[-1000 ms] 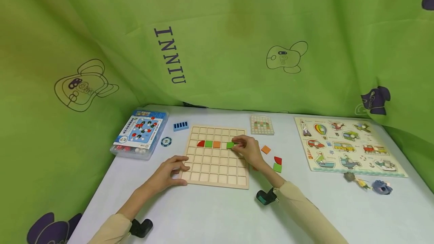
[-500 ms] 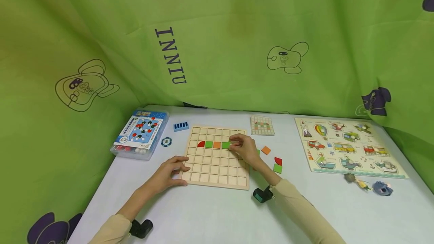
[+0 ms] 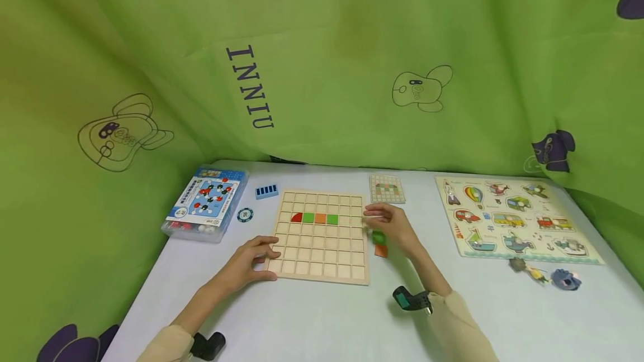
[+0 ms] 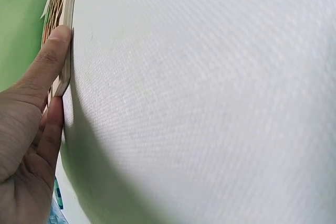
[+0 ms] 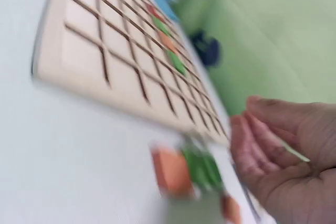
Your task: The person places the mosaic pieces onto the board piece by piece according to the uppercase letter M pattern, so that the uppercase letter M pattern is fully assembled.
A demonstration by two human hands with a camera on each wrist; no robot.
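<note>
Head view, grid board (image 3: 317, 239): parked on table (image 3: 302, 317), corner pinched by left hand (image 3: 244, 263).
Right hand (image 3: 398, 229): was loosely curled, nothing visibly held.
Tile row (image 3: 319, 218): seemingly being laid; loose tile (image 3: 380, 251) probably needed grabbing.

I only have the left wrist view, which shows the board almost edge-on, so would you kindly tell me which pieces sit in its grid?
Observer: One row of four, left to right: a red quarter-round, a green square, an orange square and a second green square.
Operator: Thank you. Do any loose pieces lie near the board?
Observer: Yes, a loose green piece and a loose orange piece show just beyond its right edge.
Operator: And is the right hand holding a piece?
Observer: None that I can see, though the right wrist view is blurred.
</note>
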